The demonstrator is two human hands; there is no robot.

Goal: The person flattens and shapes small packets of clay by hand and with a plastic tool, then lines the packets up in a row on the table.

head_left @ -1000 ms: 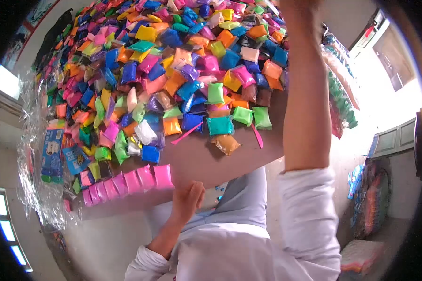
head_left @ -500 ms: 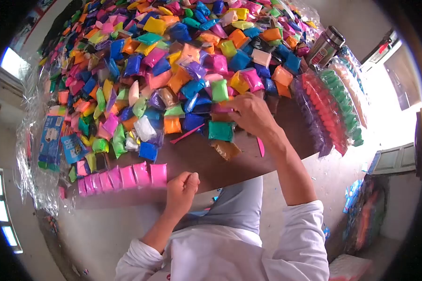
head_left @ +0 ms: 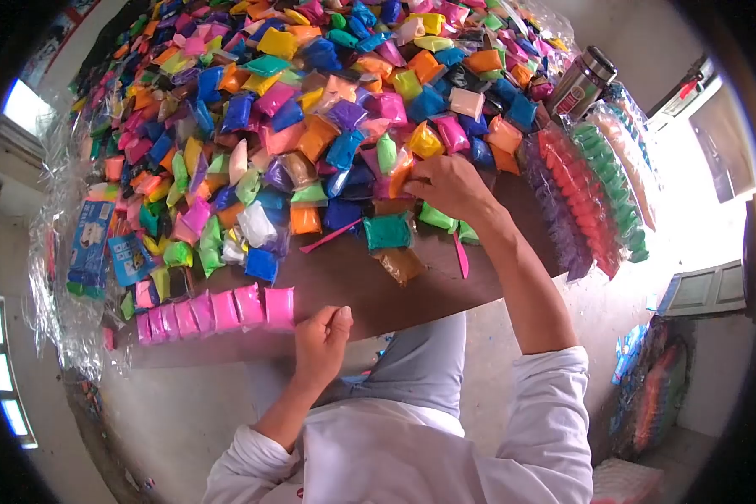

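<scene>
My right hand (head_left: 452,186) reaches into the front of a big heap of small coloured packets (head_left: 319,134), its fingers pinched at an orange packet (head_left: 401,171) that stands tilted. Below that hand lie a teal packet (head_left: 387,232), a brown packet (head_left: 400,264) and a bright green packet (head_left: 436,217). My left hand (head_left: 323,333) is closed at the table's front edge, just right of a row of pink packets (head_left: 215,312); whatever its fingers hold, if anything, is hidden.
Long bags of purple, red and green packets (head_left: 592,193) lie at the right, near a steel flask (head_left: 581,82). Two pink plastic sticks (head_left: 462,257) lie on the brown table (head_left: 336,277). A blue box (head_left: 91,243) and clear wrap (head_left: 59,277) are at the left.
My right hand has come back from the far right side to the front of the heap. The orange packet there has shifted upright. My left hand has barely moved.
</scene>
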